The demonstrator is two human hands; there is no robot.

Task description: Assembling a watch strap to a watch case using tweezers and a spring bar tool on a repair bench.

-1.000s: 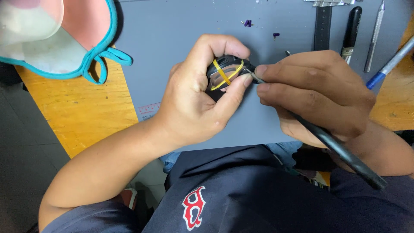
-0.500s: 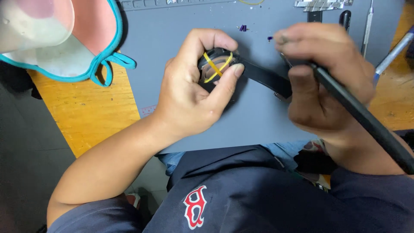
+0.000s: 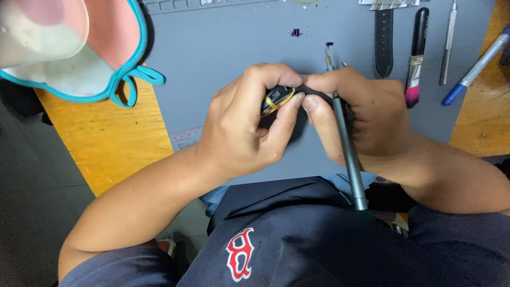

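- Pink cloth point(image 3: 114, 32) with teal edging, far left on wooden worktop point(image 3: 106, 143).
- Left hand point(image 3: 241, 130) clamped on small black watch case point(image 3: 277, 98) with yellow band, above grey mat point(image 3: 223, 48).
- Right hand point(image 3: 361, 119) touching same case, gripping slim grey screwdriver point(image 3: 348, 154).
- Black strap point(image 3: 383, 42), brush point(image 3: 415, 53), blue pen point(image 3: 475, 66) further right.

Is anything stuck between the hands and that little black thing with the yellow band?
No. The left hand and right hand both touch the small black object directly. The right hand also holds a grey screwdriver alongside it.
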